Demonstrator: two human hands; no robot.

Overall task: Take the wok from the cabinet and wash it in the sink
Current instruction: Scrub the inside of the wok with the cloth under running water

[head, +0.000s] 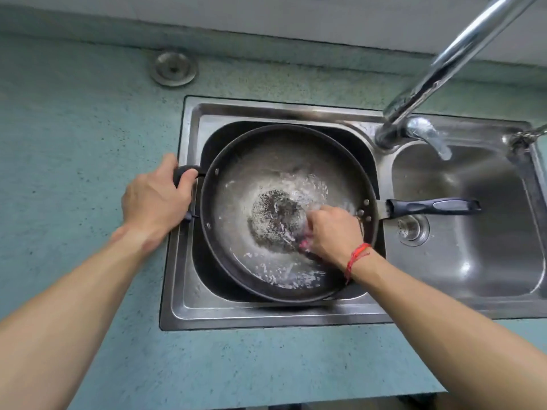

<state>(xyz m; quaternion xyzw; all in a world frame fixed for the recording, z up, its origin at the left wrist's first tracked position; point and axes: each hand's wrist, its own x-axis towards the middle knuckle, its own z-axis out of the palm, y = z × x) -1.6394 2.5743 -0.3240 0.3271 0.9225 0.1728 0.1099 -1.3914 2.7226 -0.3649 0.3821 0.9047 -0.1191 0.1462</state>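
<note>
**Two hands on the wok, scrubbing under way**

Both of my hands are working at the sink, set in the blue-green countertop. At centre left, my left hand is gripping the wok's small loop handle, fingers curled round it and thumb over the top, bracing the pan. The wok is sitting in the left basin, nearly filling it, with foamy water pooling round a dark patch at its bottom.

Just right of that patch, my right hand is pressing down inside the wok, fingers bunched and curled over a pinkish scrubber. A red thread is circling that wrist. The long handle is reaching out over the right basin.

I judge that I am in the washing step, with the fetching done. Next, I think, is working outward over the walls and rim, then rinsing, with the left hand steadying or tilting the pan.

Blur is hiding what the scrubber really is, and my fingertips are tucked under my hand. The faucet is running off the upper right of the frame, so I cannot tell whether water is flowing.
</note>
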